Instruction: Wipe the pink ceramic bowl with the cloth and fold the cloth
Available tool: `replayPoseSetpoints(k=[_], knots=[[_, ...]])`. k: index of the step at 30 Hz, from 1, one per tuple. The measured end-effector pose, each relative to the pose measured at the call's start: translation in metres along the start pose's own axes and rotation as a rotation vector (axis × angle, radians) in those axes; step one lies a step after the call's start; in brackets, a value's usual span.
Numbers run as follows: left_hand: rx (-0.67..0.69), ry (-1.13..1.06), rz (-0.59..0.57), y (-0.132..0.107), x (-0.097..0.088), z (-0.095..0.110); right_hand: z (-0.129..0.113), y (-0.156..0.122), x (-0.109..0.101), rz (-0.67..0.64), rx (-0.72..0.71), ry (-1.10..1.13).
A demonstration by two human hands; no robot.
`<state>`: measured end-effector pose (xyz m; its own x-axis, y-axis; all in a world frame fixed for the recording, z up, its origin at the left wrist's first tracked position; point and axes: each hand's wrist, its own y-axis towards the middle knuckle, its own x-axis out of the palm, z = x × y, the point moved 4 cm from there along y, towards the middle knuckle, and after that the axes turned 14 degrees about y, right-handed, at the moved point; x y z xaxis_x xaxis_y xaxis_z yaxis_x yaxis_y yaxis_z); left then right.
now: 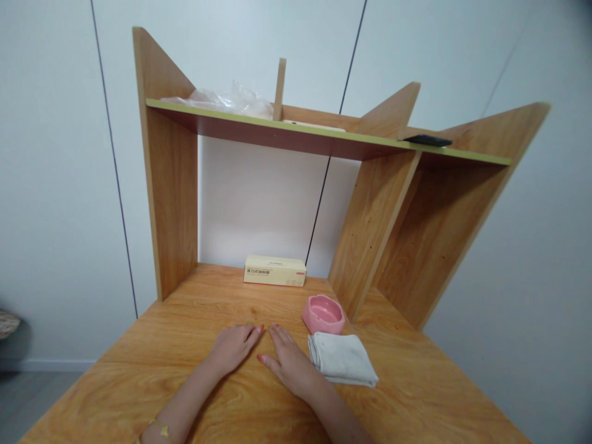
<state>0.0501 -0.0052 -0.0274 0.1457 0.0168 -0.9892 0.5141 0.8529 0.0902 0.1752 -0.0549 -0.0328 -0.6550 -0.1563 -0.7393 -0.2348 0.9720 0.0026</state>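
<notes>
My left hand [234, 347] lies flat, palm down, on the wooden desk [152, 351], fingers stretched forward and holding nothing. My right hand [291, 361] lies flat beside it, fingers together and extended, its fingertips nearly touching those of the left. Just right of my right hand sits a folded white cloth [343, 359]. Behind the cloth stands a small pink bowl-shaped dish [323, 313]. A long cream box [274, 271] with printed text lies at the back of the desk by the wall.
A wooden hutch rises from the desk with upright side panels [173, 197] and a green-edged shelf [287, 126]. Crumpled clear plastic [226, 100] lies on the shelf's left, a dark flat object [428, 140] on its right. White wall behind.
</notes>
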Motion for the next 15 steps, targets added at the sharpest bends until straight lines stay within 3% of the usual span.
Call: replayPoseSetpoints(k=[15], knots=[[0.005,0.018,0.008,0.0002,0.0013,0.0003,0.0027,0.0011,0.0014,0.007,-0.01,0.001]])
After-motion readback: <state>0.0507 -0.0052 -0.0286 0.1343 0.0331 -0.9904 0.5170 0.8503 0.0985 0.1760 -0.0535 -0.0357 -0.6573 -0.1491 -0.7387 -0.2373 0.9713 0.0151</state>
